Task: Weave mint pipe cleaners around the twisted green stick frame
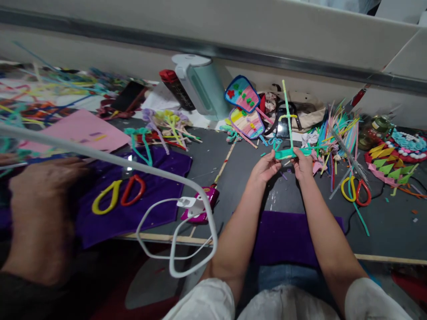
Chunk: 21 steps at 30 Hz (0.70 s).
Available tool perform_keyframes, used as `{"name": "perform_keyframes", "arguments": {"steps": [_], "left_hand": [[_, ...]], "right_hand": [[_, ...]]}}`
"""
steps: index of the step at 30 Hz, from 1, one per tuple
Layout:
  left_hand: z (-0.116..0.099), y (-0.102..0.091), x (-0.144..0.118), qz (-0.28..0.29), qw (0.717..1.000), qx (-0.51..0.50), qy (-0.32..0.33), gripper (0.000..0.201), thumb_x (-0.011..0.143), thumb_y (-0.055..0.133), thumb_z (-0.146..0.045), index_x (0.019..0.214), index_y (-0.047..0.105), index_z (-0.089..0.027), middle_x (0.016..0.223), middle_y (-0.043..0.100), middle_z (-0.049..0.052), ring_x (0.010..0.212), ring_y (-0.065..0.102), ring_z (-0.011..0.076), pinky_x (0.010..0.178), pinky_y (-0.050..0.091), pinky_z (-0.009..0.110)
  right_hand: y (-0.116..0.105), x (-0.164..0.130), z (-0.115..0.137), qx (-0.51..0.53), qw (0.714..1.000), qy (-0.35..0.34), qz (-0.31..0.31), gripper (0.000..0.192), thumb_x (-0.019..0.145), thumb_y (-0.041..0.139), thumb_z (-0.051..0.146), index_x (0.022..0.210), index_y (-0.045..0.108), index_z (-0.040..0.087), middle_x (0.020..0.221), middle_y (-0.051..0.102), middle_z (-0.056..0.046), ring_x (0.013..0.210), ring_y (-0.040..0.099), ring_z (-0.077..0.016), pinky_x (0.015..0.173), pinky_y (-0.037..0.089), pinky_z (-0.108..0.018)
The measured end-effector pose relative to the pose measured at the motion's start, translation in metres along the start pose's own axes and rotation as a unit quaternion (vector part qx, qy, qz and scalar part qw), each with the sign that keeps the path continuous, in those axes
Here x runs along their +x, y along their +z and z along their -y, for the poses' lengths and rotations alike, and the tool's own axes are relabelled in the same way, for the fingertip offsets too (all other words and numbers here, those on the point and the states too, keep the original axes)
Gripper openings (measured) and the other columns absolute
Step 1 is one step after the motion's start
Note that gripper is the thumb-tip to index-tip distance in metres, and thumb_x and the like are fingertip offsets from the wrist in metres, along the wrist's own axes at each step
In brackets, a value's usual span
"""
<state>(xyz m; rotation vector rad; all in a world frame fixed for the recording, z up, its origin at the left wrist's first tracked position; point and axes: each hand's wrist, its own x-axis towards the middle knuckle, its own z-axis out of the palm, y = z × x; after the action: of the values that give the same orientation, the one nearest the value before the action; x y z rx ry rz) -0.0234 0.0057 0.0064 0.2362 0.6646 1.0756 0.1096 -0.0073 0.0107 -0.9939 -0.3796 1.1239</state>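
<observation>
Though pinched: pipe-cleaner piece (287,152) (base hidden)

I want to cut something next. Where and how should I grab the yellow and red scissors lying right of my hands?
Take the scissors by the two loop handles, coming from above on the near side. The loops, yellow and red, lie flat toward you, and the blades point away into the pipe cleaner pile, so the handles look like the clearest part.

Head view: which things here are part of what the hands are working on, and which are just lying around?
In hand:
- left hand and right hand, both gripping the green pipe-cleaner piece
- loose pipe cleaners beside the right hand, likely stock

Lying about:
- right scissors
- scissors on purple cloth
- finished fans
- white cable
- another person's hand
</observation>
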Motion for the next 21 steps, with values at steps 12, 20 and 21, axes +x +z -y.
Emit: {"name": "perform_keyframes", "arguments": {"steps": [12, 20, 21], "left_hand": [[-0.0008, -0.0008, -0.0031, 0.025, 0.999, 0.012, 0.023, 0.018, 0.076, 0.081, -0.009, 0.077, 0.064, -0.014, 0.065, 0.061, -0.002, 0.056, 0.057, 0.0081, 0.051, 0.048, 0.02], [-0.0008, -0.0016, 0.0002, 0.023, 1.0, -0.007, 0.019, 0.019, 0.077, 0.08, -0.013, 0.077, 0.062, -0.016, 0.066, 0.061, -0.002, 0.055, 0.055, 0.0081, 0.052, 0.046, 0.021], [-0.0021, -0.002, -0.0002, 0.03, 0.999, -0.003, 0.011, 0.019, 0.077, 0.08, -0.014, 0.077, 0.061, -0.016, 0.066, 0.062, -0.002, 0.056, 0.056, 0.0086, 0.054, 0.047, 0.022]], "right_hand": [[-0.0004, 0.0005, -0.0005, 0.004, 1.0, 0.004, 0.0, 0.032, 0.055, 0.088, 0.034, 0.073, 0.068, 0.018, 0.064, 0.068, 0.006, 0.058, 0.059, -0.0093, 0.047, 0.044, -0.02], [0.0027, -0.0017, -0.0017, -0.018, 0.999, -0.031, -0.027, 0.037, 0.052, 0.088, 0.038, 0.075, 0.069, 0.016, 0.064, 0.068, 0.005, 0.055, 0.058, -0.0091, 0.046, 0.045, -0.021], [0.0024, -0.0012, -0.002, -0.02, 0.999, -0.037, -0.029, 0.038, 0.052, 0.088, 0.038, 0.077, 0.069, 0.016, 0.064, 0.067, 0.005, 0.055, 0.058, -0.0089, 0.046, 0.045, -0.021]]}}
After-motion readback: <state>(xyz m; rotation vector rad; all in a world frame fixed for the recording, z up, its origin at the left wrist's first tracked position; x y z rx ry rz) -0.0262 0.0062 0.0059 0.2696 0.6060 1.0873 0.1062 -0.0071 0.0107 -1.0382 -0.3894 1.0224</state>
